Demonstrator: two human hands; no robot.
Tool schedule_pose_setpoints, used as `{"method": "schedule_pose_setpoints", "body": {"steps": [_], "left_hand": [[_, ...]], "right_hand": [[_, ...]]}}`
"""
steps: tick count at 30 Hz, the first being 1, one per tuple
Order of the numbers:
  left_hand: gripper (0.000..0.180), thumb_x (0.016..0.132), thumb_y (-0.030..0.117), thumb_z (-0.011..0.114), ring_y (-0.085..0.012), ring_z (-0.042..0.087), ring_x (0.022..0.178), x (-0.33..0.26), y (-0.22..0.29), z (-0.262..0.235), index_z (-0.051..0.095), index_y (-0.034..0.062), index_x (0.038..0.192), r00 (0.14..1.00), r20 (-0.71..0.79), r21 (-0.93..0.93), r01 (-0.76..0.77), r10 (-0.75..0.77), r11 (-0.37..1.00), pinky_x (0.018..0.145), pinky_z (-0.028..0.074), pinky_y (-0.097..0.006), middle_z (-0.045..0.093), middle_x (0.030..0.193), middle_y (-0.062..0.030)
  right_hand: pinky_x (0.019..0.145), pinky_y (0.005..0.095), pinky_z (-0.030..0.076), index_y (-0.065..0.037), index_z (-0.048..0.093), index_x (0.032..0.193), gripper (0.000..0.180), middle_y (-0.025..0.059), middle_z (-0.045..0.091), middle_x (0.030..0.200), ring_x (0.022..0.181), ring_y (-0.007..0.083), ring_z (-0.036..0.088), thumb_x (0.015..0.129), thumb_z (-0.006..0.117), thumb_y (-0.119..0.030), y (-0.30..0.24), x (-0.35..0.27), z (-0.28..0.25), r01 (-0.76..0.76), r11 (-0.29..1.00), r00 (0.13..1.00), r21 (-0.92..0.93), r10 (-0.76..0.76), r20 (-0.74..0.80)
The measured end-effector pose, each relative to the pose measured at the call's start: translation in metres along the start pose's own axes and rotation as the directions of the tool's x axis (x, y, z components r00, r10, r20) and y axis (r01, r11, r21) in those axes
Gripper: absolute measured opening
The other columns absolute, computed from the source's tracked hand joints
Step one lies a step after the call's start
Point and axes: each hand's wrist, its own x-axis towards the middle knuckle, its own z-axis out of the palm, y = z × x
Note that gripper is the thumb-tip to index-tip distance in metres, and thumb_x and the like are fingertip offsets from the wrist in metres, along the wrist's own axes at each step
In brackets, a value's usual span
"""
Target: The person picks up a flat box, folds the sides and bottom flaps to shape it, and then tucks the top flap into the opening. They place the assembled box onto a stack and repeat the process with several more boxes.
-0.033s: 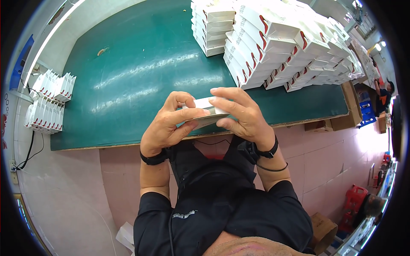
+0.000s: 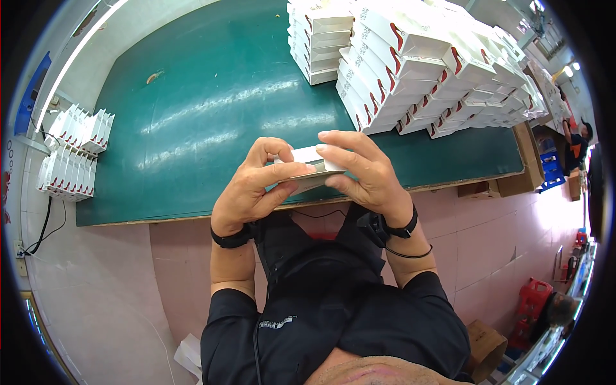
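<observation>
A small white carton is held between my two hands, above the front edge of the green table. Its near side shows a greyish flap or panel. My left hand grips the carton's left end, thumb below and fingers over the top. At the right end, my right hand pinches it, with the thumb under and the index finger at the upper edge. Fingers hide part of the carton, so I cannot tell whether its end is folded in.
The green table spreads ahead. Large stacks of white cartons with red marks stand at its far right. A smaller group of upright cartons sits at the left edge. A brown cardboard box is at the right; another person is farther off.
My right hand's fingers have shifted very slightly at the carton's upper edge. The left hand looks the same.
</observation>
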Motion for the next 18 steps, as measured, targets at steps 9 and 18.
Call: {"method": "schedule_pose_setpoints", "body": {"steps": [9, 18], "left_hand": [[0.041, 0.085, 0.004, 0.083, -0.0235, 0.058, 0.105, 0.007, 0.001, 0.013, 0.079, 0.0144, 0.124, 0.994, -0.089, 0.116, -0.058, 0.068, 0.992, 0.088, 0.051, -0.036, 0.056, 0.124, -0.0095], [0.037, 0.088, 0.011, 0.085, -0.0268, 0.063, 0.114, 0.002, -0.012, 0.024, 0.078, 0.0106, 0.125, 0.973, -0.224, -0.047, -0.061, 0.049, 0.997, 0.094, 0.054, -0.037, 0.061, 0.135, -0.0151]], "right_hand": [[0.096, 0.0390, 0.058, -0.006, 0.074, 0.127, 0.035, 0.0188, 0.065, 0.141, 0.117, 0.0325, 0.069, 0.093, 0.079, -0.014, 0.003, -0.004, 0.005, -0.009, 1.000, 1.000, 0.020, 0.009, 0.000], [0.094, 0.0377, 0.059, -0.005, 0.075, 0.122, 0.032, 0.0198, 0.067, 0.137, 0.114, 0.0300, 0.071, 0.091, 0.081, -0.010, 0.008, -0.009, 0.003, -0.041, 0.988, 0.995, 0.152, 0.054, -0.086]]}}
